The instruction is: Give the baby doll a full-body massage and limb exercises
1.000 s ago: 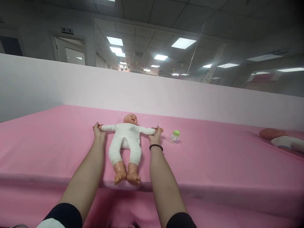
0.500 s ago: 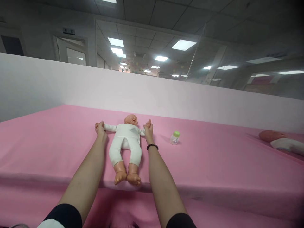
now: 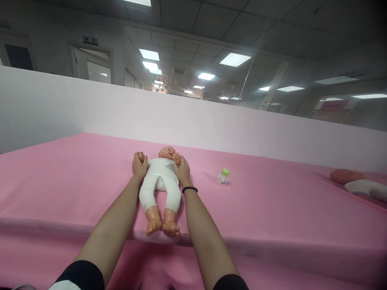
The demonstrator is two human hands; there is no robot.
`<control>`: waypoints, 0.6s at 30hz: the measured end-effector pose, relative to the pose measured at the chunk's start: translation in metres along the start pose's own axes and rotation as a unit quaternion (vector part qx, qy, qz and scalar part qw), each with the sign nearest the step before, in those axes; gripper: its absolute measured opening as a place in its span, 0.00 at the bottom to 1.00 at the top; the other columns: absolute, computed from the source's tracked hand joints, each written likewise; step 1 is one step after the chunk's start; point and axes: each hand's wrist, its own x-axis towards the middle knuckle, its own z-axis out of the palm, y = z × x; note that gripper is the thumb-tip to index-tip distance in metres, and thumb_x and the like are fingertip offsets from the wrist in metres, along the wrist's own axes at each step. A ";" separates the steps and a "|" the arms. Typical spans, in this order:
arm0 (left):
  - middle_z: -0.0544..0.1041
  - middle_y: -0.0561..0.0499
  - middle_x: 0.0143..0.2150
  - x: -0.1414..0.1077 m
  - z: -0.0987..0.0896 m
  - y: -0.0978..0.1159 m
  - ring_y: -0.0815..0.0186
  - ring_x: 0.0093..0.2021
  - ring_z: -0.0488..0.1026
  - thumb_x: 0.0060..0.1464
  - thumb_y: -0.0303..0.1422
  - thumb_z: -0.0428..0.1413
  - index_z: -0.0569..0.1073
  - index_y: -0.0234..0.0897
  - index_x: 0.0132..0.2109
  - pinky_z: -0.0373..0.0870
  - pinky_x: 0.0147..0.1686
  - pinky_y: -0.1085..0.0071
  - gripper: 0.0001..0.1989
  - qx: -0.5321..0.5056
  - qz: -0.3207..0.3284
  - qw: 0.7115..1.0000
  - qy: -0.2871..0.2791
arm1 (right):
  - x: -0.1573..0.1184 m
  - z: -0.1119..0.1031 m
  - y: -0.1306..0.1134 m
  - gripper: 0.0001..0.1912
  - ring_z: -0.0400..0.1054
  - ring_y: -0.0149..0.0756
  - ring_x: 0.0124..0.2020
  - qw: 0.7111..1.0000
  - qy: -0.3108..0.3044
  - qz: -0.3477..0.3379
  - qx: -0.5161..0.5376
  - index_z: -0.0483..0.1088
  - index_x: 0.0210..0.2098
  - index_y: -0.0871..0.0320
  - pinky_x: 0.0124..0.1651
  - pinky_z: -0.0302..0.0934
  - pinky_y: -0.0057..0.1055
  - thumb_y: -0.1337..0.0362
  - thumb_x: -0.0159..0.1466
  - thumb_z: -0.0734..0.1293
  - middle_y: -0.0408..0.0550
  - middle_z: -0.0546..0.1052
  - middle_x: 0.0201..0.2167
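Note:
A baby doll [image 3: 161, 173] with a white cloth body lies on its back on the pink-covered table [image 3: 266, 205], its bare feet toward me at the front edge. My left hand [image 3: 139, 165] is closed around the doll's arm on the left, beside its shoulder; most of that arm is hidden by my fingers. My right hand [image 3: 183, 171], with a dark beaded bracelet [image 3: 190, 189] at the wrist, grips the doll's other arm. The small doll hand [image 3: 177, 159] pokes out above my fingers, close to the doll's face.
A small bottle with a green cap [image 3: 223, 177] stands to the right of the doll. Farther right, a second doll [image 3: 347, 178] lies at the view's edge. Behind the table runs a low white wall [image 3: 193, 117] with glass above it.
Both my hands have moved inward, bringing the doll's arms from spread out to bent close to its body and head. The doll's body and the bottle stay in place.

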 end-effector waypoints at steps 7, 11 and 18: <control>0.78 0.40 0.54 -0.002 0.001 0.000 0.52 0.53 0.74 0.64 0.35 0.51 0.70 0.37 0.62 0.70 0.55 0.55 0.21 0.107 0.187 0.964 -0.152 | 0.002 0.001 -0.001 0.27 0.64 0.45 0.57 0.989 -0.076 -0.070 -0.108 0.66 0.63 0.60 0.63 0.57 0.43 0.70 0.65 0.60 0.56 0.73 0.55; 0.78 0.43 0.55 -0.001 0.000 0.000 0.55 0.54 0.75 0.65 0.34 0.50 0.65 0.40 0.69 0.71 0.56 0.58 0.27 0.118 0.239 0.944 -0.194 | 0.003 0.001 -0.004 0.30 0.56 0.46 0.65 0.982 -0.106 -0.055 -0.143 0.65 0.65 0.53 0.66 0.52 0.52 0.72 0.64 0.58 0.55 0.68 0.63; 0.80 0.44 0.51 0.001 -0.002 0.003 0.59 0.50 0.77 0.67 0.34 0.48 0.64 0.40 0.70 0.73 0.52 0.62 0.27 0.107 0.283 0.930 -0.210 | 0.002 -0.004 -0.012 0.35 0.49 0.48 0.71 0.969 -0.142 -0.072 -0.188 0.61 0.69 0.46 0.69 0.44 0.63 0.74 0.65 0.56 0.54 0.61 0.69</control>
